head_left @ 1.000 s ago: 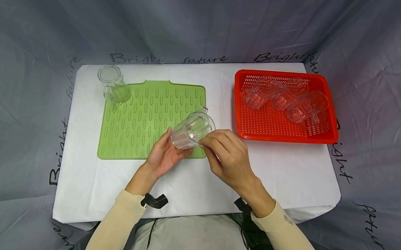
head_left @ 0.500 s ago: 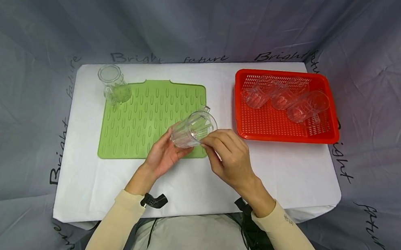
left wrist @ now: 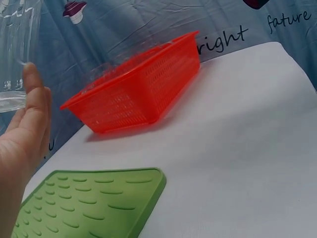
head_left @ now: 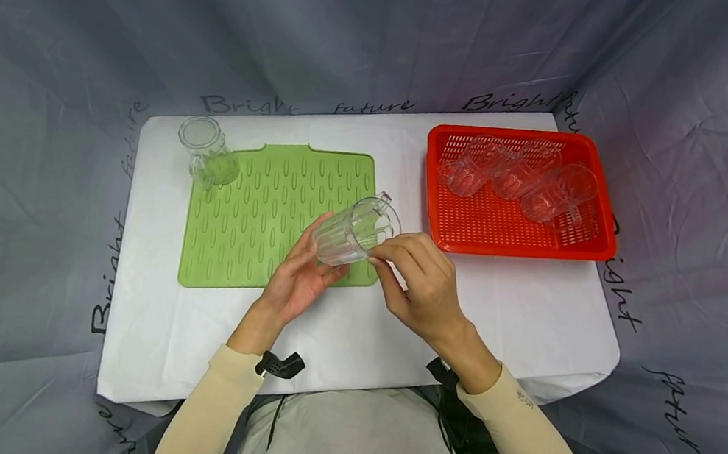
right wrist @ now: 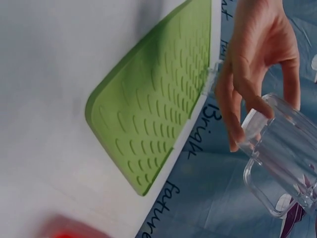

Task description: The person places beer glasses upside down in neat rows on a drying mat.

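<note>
A clear glass mug (head_left: 351, 233) is held tilted over the front right of the green mat (head_left: 272, 210), its mouth toward the right and its handle on the far side. My left hand (head_left: 294, 286) holds it around the base. In the right wrist view, that hand's fingertips lie against the bottom end of the mug (right wrist: 287, 144). My right hand (head_left: 421, 281) pinches the near edge of the rim between thumb and fingers. Left of the mug in the left wrist view is only part of the left hand (left wrist: 27, 124).
Several clear mugs (head_left: 561, 192) lie in a red perforated basket (head_left: 514, 254) at the back right. Another glass mug (head_left: 211, 155) stands at the mat's back left corner. White cloth (head_left: 351, 351) covers the table, and grey curtains (head_left: 383, 44) hang around it.
The mug has shifted slightly right and tipped a little further onto its side. My left fingers now reach further up along its far side; the right hand keeps its pinch on the rim.
</note>
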Demonstrator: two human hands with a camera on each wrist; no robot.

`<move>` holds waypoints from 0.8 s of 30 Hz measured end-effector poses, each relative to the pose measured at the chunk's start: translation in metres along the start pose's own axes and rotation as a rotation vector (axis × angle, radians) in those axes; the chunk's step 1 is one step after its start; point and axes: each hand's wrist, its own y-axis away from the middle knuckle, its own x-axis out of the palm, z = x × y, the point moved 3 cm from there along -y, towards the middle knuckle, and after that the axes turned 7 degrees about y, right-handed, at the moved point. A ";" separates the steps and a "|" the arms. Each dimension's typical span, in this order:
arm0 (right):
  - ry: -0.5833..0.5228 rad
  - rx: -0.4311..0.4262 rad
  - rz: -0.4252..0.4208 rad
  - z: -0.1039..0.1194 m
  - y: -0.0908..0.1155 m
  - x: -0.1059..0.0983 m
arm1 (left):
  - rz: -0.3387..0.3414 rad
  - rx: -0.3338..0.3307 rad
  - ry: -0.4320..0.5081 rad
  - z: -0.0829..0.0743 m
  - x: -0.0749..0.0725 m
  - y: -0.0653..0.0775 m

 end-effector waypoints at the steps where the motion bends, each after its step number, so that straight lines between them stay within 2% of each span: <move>1: -0.004 0.006 -0.003 -0.001 0.000 0.000 | 0.002 0.007 0.000 0.000 0.000 0.000; 8: -0.058 0.044 -0.022 -0.004 -0.001 -0.001 | 0.027 0.051 -0.018 -0.001 0.001 0.002; 16: -0.081 0.082 -0.006 -0.009 -0.002 0.000 | 0.008 0.115 -0.036 -0.010 -0.002 0.004; 20: -0.077 0.106 0.014 -0.012 -0.003 0.000 | -0.041 0.163 -0.080 -0.019 -0.006 0.006; 24: -0.064 0.139 0.029 -0.018 -0.001 -0.003 | -0.122 0.222 -0.143 -0.033 -0.011 0.009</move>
